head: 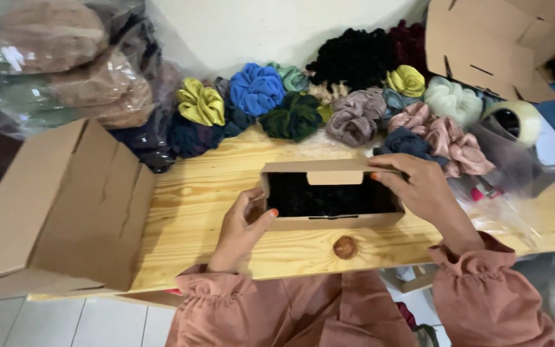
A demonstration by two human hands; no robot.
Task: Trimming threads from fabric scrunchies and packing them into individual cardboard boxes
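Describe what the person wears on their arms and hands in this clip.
Both arms wear dusty-pink sleeves gathered into ruffled, elastic cuffs at the wrists. The left hand and right hand are bare, with no gloves; the fingernails carry orange polish. No rings or watch are visible.

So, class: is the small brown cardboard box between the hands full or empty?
Full: the small brown cardboard box shows black fabric filling its open top, lid flap only half lowered.

A packing station: scrunchies [303,103] heaped behind cardboard boxes [65,205] (tape [515,119] nearby).
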